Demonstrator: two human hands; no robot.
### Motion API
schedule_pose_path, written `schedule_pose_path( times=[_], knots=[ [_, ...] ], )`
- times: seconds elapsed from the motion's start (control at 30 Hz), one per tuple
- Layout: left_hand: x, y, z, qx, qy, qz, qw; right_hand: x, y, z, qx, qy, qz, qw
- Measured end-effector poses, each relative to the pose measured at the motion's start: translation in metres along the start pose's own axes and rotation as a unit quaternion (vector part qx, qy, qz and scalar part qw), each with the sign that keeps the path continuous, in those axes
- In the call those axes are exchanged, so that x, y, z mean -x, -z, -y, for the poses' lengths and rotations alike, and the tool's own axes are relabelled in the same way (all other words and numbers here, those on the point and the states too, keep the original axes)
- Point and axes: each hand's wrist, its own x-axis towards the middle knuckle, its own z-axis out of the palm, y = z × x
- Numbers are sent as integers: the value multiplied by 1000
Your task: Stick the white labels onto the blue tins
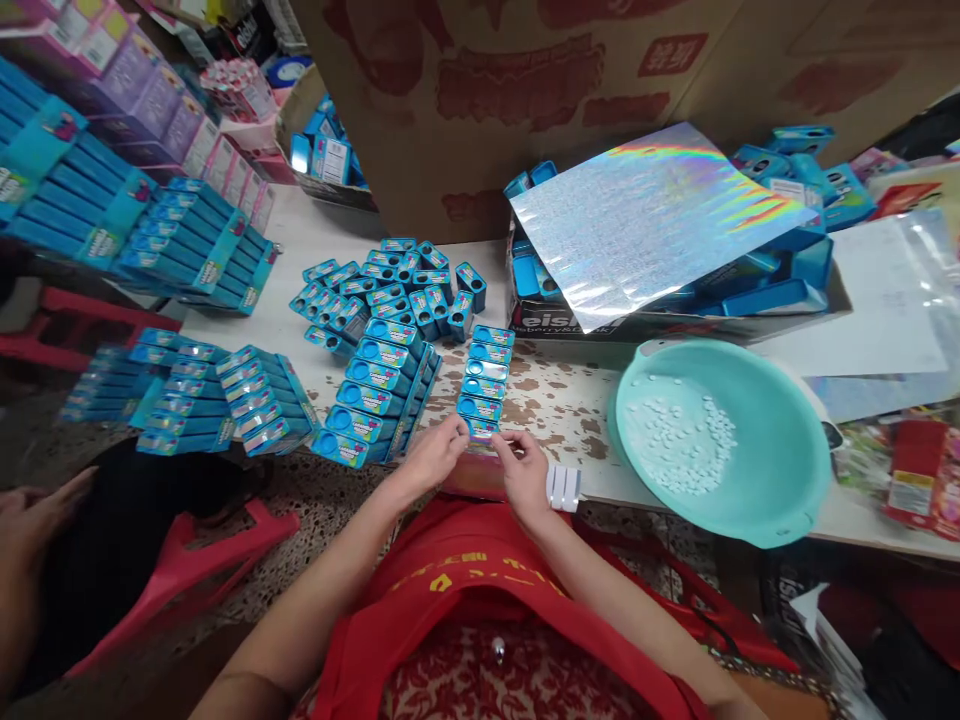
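At the near end of a short row of small blue boxes (484,383) with round recesses, my two hands meet over the table's front edge. My left hand (435,455) is closed, thumb and fingertips pinched at the left corner of the nearest box. Opposite it, my right hand (523,475) pinches at that box's right corner. Whatever lies between the fingertips is too small to make out. Left of the row stands a larger block of blue boxes (379,375) with round blue recesses. Beside my right wrist is a small sheet with white strips (563,488).
A turquoise basin (780,450) holding many white pellets (694,440) stands at right. Behind lie loose blue boxes (390,280) and a carton (675,325) under a shiny holographic sheet (652,220). Stacked blue packs (202,245) fill the left. Another person's hand (37,520) is at far left.
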Motion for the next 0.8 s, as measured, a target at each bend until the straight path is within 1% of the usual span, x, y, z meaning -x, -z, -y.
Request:
schedule_pose_path(
  times=[0.1,0.17,0.23,0.33,0.47,0.57,0.63,0.7,0.73,0.8],
  knots=[
    [-4,11,6,-89,27,-8,996,-4,-20,-2,34,41,-32,998],
    [-8,15,5,-147,41,-6,988,-5,-28,-5,57,57,-59,995],
    [-11,16,3,-194,38,-2,980,-4,-32,-9,74,61,-77,992],
    [-14,17,2,-230,14,-3,973,-2,-35,-16,88,68,-91,990],
    [-19,14,3,-247,3,5,969,-2,-40,-22,94,77,-100,988],
    [-25,8,8,-231,22,16,973,-3,-43,-26,100,94,-105,985],
    [-26,1,16,-206,64,19,976,-3,-42,-27,92,106,-110,984],
    [-23,-8,25,-174,111,17,978,-2,-39,-28,76,96,-115,986],
    [-20,-13,30,-150,125,0,981,-2,-37,-28,69,82,-116,987],
    [-12,-25,36,-62,120,-69,988,-2,-35,-28,60,47,-112,991]
  ],
)
